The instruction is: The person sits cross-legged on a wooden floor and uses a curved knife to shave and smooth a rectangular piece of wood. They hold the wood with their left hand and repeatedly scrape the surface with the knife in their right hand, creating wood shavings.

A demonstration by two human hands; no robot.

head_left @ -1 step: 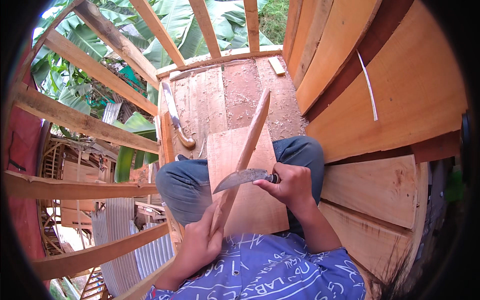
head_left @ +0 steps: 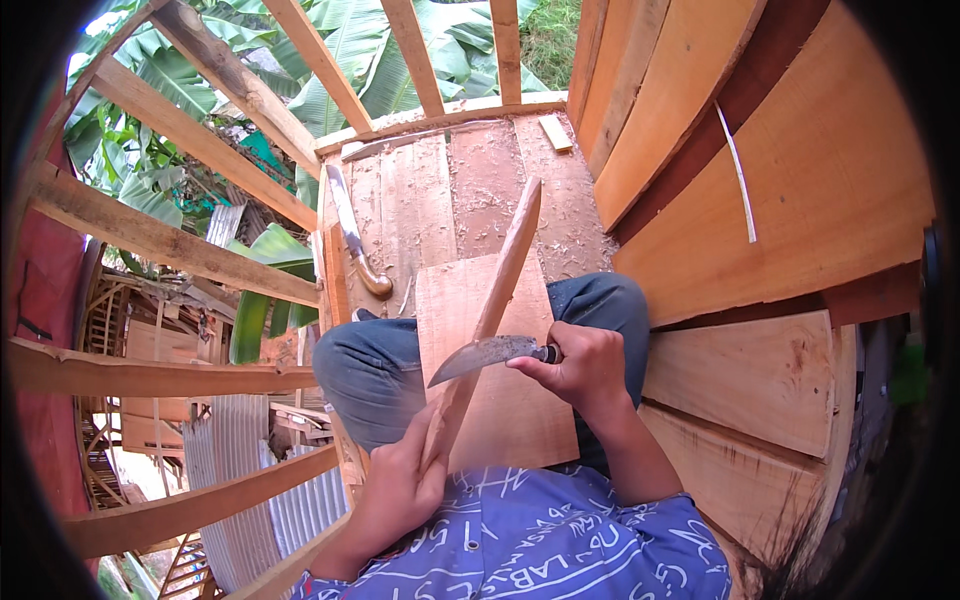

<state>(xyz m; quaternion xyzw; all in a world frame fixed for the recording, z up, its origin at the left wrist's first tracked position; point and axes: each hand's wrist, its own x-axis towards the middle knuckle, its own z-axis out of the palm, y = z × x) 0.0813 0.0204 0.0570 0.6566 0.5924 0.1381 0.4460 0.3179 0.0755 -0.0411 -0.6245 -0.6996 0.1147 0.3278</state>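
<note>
My left hand is closed around the near end of a long, roughly squared wooden stick. The stick slants up and away over a flat wooden board that lies across my thighs. In my right hand is the dark handle of a knife. Its broad, stained blade points left and lies across the stick a little beyond my left hand. Whether the edge bites into the wood cannot be seen.
A large knife with a curved wooden handle lies on the shaving-strewn plank floor, far left. A small wood block sits at the far right. Slatted railings rise on the left; a plank wall stands on the right.
</note>
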